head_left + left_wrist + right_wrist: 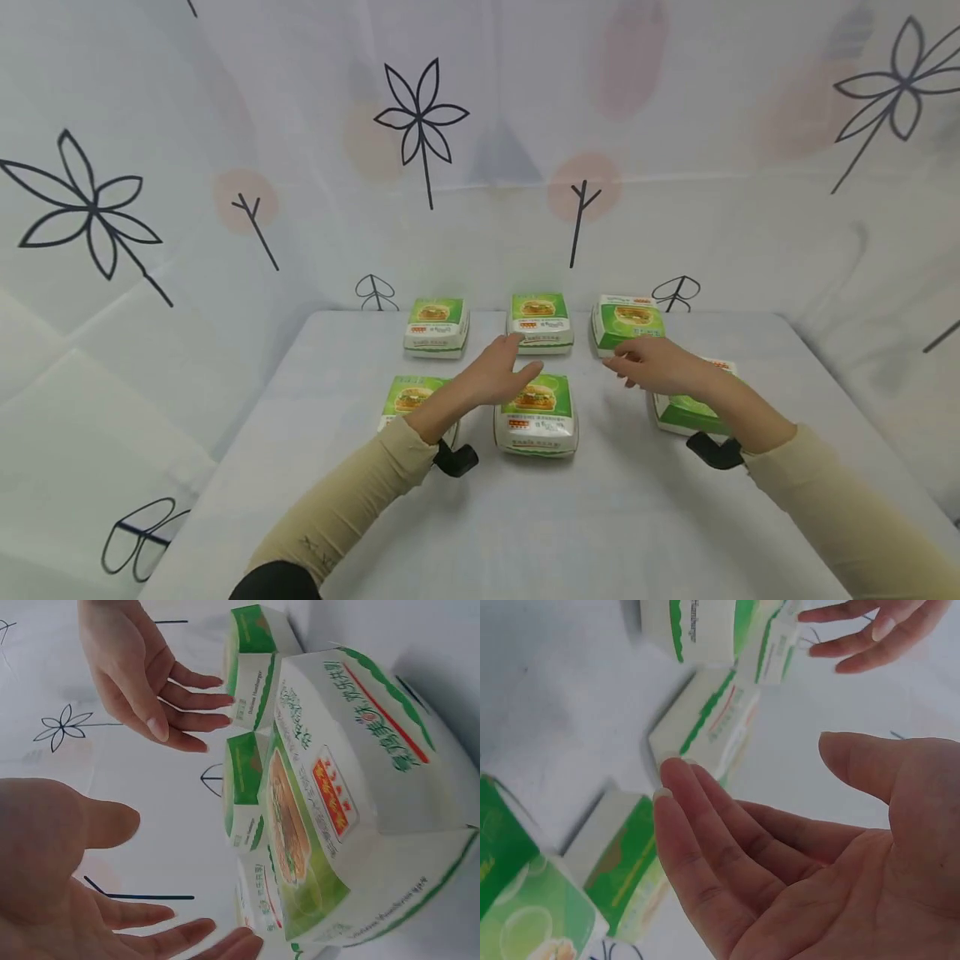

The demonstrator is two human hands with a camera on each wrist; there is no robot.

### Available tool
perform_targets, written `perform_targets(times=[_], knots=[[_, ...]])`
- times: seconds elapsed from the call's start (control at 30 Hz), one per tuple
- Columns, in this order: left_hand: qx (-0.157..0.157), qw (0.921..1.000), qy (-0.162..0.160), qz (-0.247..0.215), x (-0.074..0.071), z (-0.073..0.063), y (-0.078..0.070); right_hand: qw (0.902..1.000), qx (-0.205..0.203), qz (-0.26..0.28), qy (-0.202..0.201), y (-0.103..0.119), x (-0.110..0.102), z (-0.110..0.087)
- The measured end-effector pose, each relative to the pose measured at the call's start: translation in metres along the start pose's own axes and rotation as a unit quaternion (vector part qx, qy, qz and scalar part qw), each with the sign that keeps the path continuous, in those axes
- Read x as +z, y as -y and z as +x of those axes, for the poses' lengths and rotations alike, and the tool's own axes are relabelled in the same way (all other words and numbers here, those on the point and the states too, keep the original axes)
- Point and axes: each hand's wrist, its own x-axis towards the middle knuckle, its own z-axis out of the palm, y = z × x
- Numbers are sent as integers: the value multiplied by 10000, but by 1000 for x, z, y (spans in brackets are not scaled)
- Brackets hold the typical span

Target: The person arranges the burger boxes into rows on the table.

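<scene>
Green-and-white hamburger boxes stand on the table in two rows. My left hand [491, 372] hovers between the back middle box [541, 325] and the front middle box [536, 417], fingers extended and thumb apart. In the left wrist view, the front middle box [360, 750] looms large beside that hand [127, 900], whose palm holds nothing. My right hand [652, 364] is over the gap between the back right box [628, 321] and the front right box [693, 414], partly covering both. Its fingers [712, 855] bend loosely with nothing in them.
At the back left stands another hamburger box [437, 327]. The front left box [412, 396] is partly hidden by my left forearm. A white cloth covers the table [600, 533], and a patterned curtain [495, 100] hangs behind it.
</scene>
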Motion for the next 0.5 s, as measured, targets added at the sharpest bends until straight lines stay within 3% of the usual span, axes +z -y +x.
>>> perform_targets(times=[0.3, 0.5], knots=[[114, 9996, -94, -242, 8, 28, -22, 9997, -44, -82, -223, -21, -21, -1], [-15, 9988, -134, -471, 14, 47, -33, 9984, 108, -290, -468, -38, -34, 1]])
